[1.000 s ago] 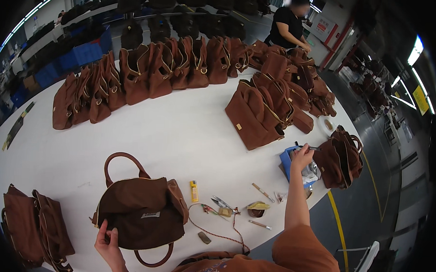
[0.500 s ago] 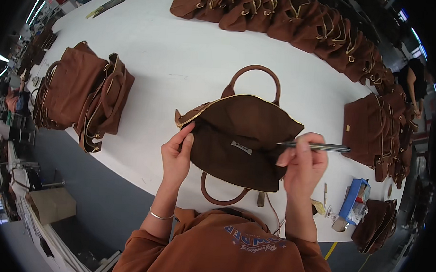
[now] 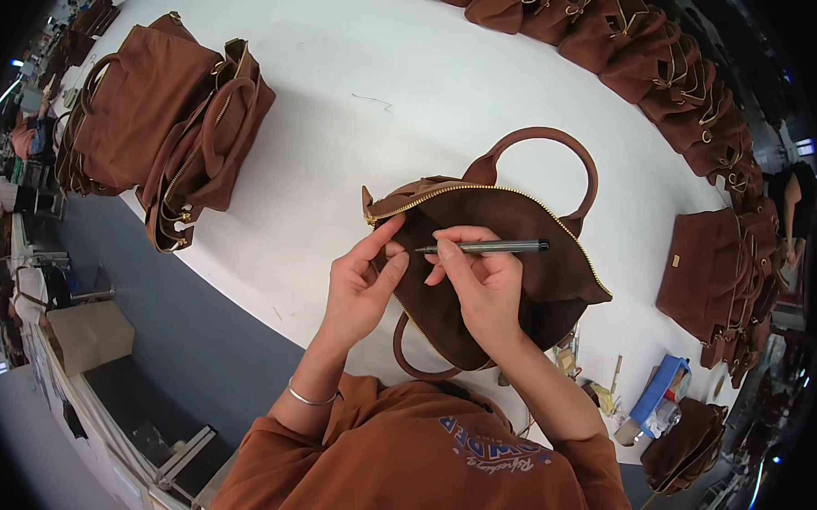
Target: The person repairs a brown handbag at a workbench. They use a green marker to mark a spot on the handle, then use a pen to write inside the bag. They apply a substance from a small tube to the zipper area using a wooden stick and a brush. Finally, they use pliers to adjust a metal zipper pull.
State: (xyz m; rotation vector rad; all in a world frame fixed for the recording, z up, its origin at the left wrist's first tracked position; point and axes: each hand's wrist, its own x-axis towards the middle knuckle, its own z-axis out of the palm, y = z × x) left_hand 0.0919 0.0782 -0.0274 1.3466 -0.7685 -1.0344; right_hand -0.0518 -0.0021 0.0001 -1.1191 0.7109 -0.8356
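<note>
An open brown handbag (image 3: 556, 227) lies in front of me, its dark lining showing between gold zipper edges. One of its round handles stands up at the far side; the other rests on the near side. My left hand (image 3: 360, 289) pinches the bag's left edge, close to the zipper end. In my right hand (image 3: 484, 290) is a dark pen (image 3: 509, 247), held between thumb and fingers over the opening. Its tip points left, close to my left fingertips. Whether the tip touches the bag I cannot tell.
Brown handbags (image 3: 151, 107) stand together at the left of the white table (image 3: 321, 160). A long row of similar bags (image 3: 654, 70) curves along the far right, with more bags (image 3: 704, 268) below it. A blue box (image 3: 660, 391) holding small items sits at the right front.
My right hand has brought the pen leftward from the bag's right side to near my left hand. The left hand still grips the bag's edge. The view has shifted and turned slightly.
</note>
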